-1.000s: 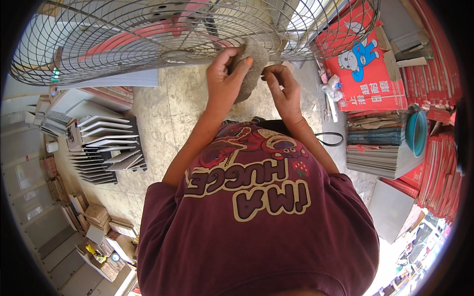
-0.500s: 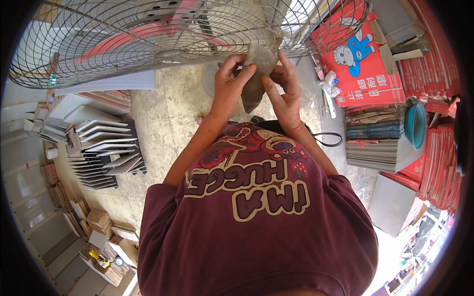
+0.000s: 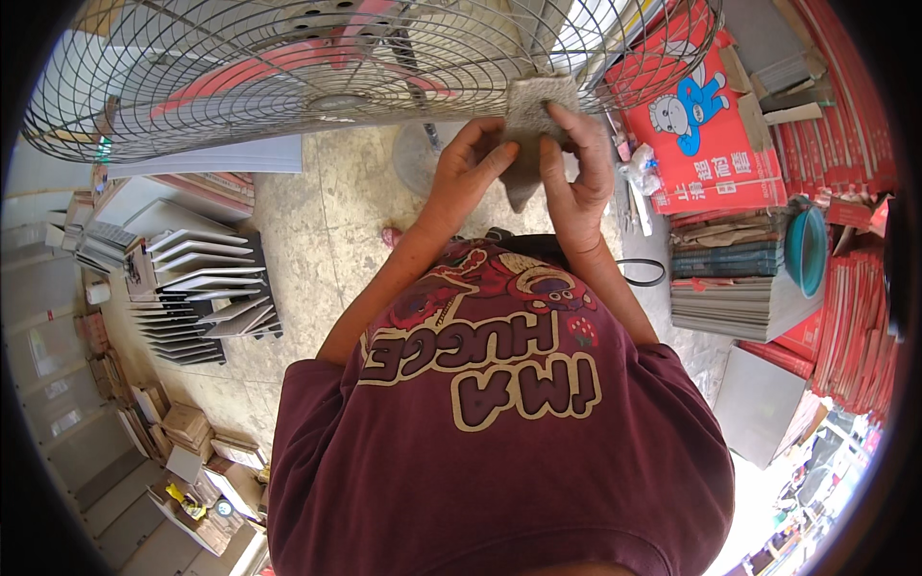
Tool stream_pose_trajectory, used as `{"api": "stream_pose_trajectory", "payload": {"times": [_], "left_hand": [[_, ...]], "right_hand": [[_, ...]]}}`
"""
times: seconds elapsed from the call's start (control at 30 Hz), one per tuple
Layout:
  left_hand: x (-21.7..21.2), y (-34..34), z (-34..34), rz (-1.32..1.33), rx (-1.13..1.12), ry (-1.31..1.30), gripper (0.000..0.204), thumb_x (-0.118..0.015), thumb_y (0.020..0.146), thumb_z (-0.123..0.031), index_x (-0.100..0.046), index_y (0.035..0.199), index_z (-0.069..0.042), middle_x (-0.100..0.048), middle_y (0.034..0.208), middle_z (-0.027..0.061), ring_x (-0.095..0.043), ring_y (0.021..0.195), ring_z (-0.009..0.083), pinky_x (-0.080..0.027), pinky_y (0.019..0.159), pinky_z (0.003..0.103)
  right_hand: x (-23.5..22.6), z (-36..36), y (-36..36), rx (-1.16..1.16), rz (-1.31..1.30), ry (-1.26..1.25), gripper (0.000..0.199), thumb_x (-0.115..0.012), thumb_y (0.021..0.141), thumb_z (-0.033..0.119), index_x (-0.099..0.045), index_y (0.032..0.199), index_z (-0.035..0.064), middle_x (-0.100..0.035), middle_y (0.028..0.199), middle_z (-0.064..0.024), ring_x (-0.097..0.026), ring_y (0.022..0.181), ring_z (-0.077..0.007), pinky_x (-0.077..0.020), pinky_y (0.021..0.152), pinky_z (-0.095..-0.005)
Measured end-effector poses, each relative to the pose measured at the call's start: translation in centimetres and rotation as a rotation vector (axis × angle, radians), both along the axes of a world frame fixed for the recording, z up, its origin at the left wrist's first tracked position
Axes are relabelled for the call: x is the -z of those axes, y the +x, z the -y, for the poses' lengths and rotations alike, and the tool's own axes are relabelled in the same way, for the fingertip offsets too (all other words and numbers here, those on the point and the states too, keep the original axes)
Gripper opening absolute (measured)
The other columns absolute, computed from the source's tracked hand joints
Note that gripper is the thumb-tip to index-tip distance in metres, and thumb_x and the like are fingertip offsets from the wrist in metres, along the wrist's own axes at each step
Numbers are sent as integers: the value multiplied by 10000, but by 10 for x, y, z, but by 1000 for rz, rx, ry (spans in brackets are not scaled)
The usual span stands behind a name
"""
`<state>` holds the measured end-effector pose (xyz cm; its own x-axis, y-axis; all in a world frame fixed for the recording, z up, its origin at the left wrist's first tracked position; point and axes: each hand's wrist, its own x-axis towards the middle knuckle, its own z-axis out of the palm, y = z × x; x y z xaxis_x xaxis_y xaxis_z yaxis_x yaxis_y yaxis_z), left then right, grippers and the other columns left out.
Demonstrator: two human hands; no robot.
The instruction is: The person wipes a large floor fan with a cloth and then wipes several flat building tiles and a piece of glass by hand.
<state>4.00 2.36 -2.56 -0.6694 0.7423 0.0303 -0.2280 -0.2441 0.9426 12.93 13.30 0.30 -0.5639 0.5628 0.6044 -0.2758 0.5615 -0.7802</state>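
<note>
A folded grey-brown cloth [image 3: 534,120] hangs between my hands, its lower end narrowing to a point. My left hand [image 3: 469,171] pinches its left side, thumb in front and the fingers partly behind it. On the other side, my right hand [image 3: 582,182] grips the cloth with its thumb and bent index finger on the near face. Right behind the cloth is the wire guard of a large fan [image 3: 288,108], with red parts showing through it. Whether the cloth touches the wires I cannot tell.
A rack of sample boards [image 3: 206,288] stands at left, with cardboard boxes [image 3: 192,424] below it. At right are a red printed carton [image 3: 711,125], a teal basin [image 3: 807,248], stacked tiles [image 3: 725,305] and red packs [image 3: 855,331]. A black strap loop [image 3: 642,273] hangs beside my right forearm.
Both hands and the cloth have shifted right along the fan guard. My right index finger has come over the cloth's near face.
</note>
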Motion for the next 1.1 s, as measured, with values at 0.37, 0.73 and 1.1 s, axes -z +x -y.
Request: {"api": "stream_pose_trajectory", "payload": {"times": [0.37, 0.73, 1.1], "left_hand": [[36, 8, 3, 1, 173, -136, 343, -647, 823, -144, -498, 1096, 1, -605, 990, 70, -570, 867, 118, -453, 757, 252], [47, 14, 16, -100, 165, -187, 298, -642, 812, -125, -526, 1059, -7, -593, 919, 35, -554, 797, 85, -440, 667, 211], [33, 16, 18, -224, 122, -168, 283, -640, 805, -145, -541, 1041, -24, -589, 901, 26, -541, 838, 96, -415, 686, 240]], "right_hand": [[48, -19, -4, 30, 124, -515, 341, -547, 813, -5, -570, 1148, 57, -558, 910, 20, -490, 743, -32, -434, 634, -183], [21, 3, 2, -71, 208, -473, 348, -539, 805, -22, -582, 1140, 61, -584, 996, -41, -544, 825, -99, -449, 689, -207], [-8, 0, -18, 10, 66, -104, 319, -554, 782, -44, -610, 1072, 77, -568, 965, -59, -541, 782, -121, -451, 646, -211]]}}
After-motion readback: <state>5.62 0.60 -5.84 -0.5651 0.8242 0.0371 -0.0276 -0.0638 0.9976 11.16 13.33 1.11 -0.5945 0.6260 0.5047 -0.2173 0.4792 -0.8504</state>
